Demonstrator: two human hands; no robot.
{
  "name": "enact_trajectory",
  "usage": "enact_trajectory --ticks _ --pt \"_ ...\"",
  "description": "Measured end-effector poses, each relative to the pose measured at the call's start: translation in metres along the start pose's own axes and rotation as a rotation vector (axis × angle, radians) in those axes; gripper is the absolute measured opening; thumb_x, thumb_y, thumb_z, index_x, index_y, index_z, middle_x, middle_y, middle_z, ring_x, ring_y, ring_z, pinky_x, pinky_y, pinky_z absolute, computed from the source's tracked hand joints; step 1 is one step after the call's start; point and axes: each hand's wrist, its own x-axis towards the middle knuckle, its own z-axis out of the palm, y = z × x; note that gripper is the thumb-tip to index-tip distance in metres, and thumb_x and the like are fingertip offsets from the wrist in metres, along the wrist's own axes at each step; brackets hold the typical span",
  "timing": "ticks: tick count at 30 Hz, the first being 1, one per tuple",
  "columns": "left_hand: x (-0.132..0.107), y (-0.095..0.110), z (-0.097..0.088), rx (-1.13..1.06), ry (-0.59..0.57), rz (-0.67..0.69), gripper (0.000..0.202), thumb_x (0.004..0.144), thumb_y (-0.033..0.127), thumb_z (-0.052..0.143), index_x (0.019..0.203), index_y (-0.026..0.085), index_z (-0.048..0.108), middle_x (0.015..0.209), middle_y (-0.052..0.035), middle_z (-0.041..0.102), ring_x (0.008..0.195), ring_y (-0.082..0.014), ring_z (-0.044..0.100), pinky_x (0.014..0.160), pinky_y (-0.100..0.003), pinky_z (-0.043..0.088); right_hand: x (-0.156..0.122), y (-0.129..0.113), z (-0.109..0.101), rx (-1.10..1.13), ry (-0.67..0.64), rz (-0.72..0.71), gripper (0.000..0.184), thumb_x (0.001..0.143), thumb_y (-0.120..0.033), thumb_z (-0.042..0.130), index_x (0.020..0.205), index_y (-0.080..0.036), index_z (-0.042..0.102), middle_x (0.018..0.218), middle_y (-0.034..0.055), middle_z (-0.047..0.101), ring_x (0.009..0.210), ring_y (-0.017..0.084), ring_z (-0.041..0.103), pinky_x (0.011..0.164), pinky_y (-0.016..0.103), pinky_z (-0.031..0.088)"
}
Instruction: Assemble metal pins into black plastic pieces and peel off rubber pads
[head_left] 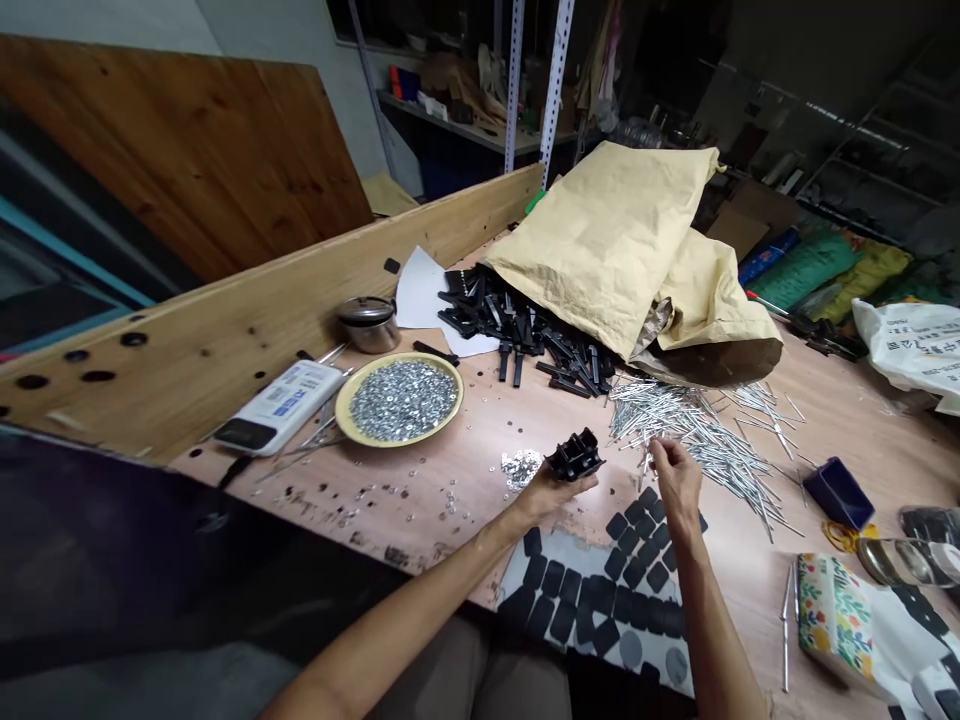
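My left hand (551, 492) is closed around a block of black plastic parts (575, 456), held a little above the table. Just left of that hand lies a small heap of metal washers (520, 468). My right hand (677, 480) has its fingertips pinched together at the left edge of a pile of thin metal rods (701, 450). Whatever sits between those fingertips is too small to make out. Below both hands, rows of black rounded pads (577, 590) lie on a pale sheet (540, 553) at the table's front edge.
A yellow bowl (342, 420) full of washers stands left, beside a white boxy device (283, 405) and a lidded metal tin (369, 325). Loose black plastic pieces (517, 330) spill beneath a large paper sack (607, 240). A dark blue box (838, 493) and floral box (834, 615) stand right.
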Motion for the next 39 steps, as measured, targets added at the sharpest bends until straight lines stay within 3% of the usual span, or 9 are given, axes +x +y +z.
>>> enact_trajectory --ticks 4,10,13,17,21,25,27,33,39 --pt "-0.021 -0.002 0.004 0.039 -0.062 0.085 0.031 0.049 0.009 0.081 0.077 0.015 0.069 0.081 -0.0063 0.072 0.081 -0.0224 0.065 0.077 -0.034 0.050 -0.044 -0.044 -0.021 0.360 0.109 -0.085 0.043 0.074 -0.037 0.065 0.111 -0.019 0.052 0.073 0.0000 0.065 0.065 0.015 0.062 0.061 0.029 0.052" --pt "-0.043 -0.009 0.012 0.241 -0.152 0.214 0.023 0.054 0.010 0.076 0.072 0.015 0.064 0.069 0.0000 0.065 0.065 -0.0138 0.056 0.062 -0.023 0.044 -0.087 -0.068 -0.030 0.372 0.169 -0.340 0.025 0.078 -0.026 0.065 0.100 -0.022 0.053 0.079 -0.0005 0.066 0.071 0.014 0.065 0.067 0.030 0.056" --pt "-0.048 -0.011 0.013 0.459 -0.195 0.315 0.018 0.057 0.013 0.073 0.066 0.015 0.057 0.064 0.0031 0.059 0.061 -0.0113 0.052 0.057 -0.021 0.041 -0.095 -0.067 -0.029 0.269 0.141 -0.431 0.021 0.081 -0.025 0.062 0.100 -0.022 0.056 0.081 0.0003 0.067 0.070 0.014 0.065 0.066 0.029 0.055" --pt "-0.050 -0.013 0.010 0.521 -0.237 0.377 0.016 0.061 0.014 0.070 0.069 0.015 0.056 0.069 0.0020 0.060 0.065 -0.0126 0.055 0.062 -0.023 0.044 -0.091 -0.061 -0.040 0.161 0.040 -0.498 0.014 0.084 -0.032 0.058 0.092 -0.022 0.063 0.088 0.0038 0.068 0.081 0.017 0.064 0.072 0.031 0.053" --pt "-0.047 -0.019 0.005 0.387 -0.269 0.321 0.028 0.062 0.024 0.074 0.085 0.014 0.061 0.084 -0.0041 0.066 0.078 -0.0180 0.062 0.073 -0.029 0.049 -0.062 -0.034 -0.060 0.028 0.141 -0.221 0.029 0.084 -0.044 0.053 0.087 -0.018 0.064 0.092 0.0082 0.066 0.084 0.020 0.062 0.070 0.033 0.052" --pt "-0.039 -0.029 0.003 0.251 -0.229 0.196 0.047 0.056 0.033 0.079 0.095 0.014 0.062 0.092 -0.0069 0.069 0.086 -0.0217 0.064 0.081 -0.035 0.051 -0.032 -0.001 -0.055 -0.357 -0.127 0.139 0.028 0.085 -0.037 0.049 0.078 -0.015 0.066 0.077 0.0070 0.068 0.071 0.019 0.064 0.064 0.028 0.048" --pt "-0.035 -0.033 0.003 0.226 -0.209 0.162 0.051 0.055 0.035 0.080 0.099 0.014 0.062 0.095 -0.0074 0.070 0.089 -0.0226 0.065 0.084 -0.037 0.051 -0.024 0.008 -0.040 -0.455 -0.204 0.205 0.027 0.084 -0.036 0.051 0.073 -0.017 0.067 0.074 0.0071 0.069 0.072 0.021 0.065 0.064 0.028 0.046" --pt "-0.027 -0.028 0.005 0.242 -0.177 0.152 0.047 0.056 0.030 0.080 0.097 0.015 0.064 0.096 -0.0070 0.072 0.091 -0.0231 0.066 0.085 -0.037 0.052 -0.008 0.011 0.003 -0.666 -0.207 0.369 0.026 0.082 -0.035 0.055 0.078 -0.013 0.069 0.086 0.0199 0.068 0.086 0.031 0.065 0.070 0.036 0.045" --pt "-0.019 -0.020 -0.002 0.384 -0.016 0.154 0.038 0.056 0.024 0.077 0.091 0.013 0.067 0.096 -0.0081 0.072 0.093 -0.0253 0.066 0.085 -0.037 0.052 -0.010 0.005 -0.017 -0.746 -0.226 0.387 0.024 0.084 -0.016 0.046 0.083 -0.009 0.068 0.083 0.0218 0.066 0.076 0.029 0.066 0.062 0.034 0.045"
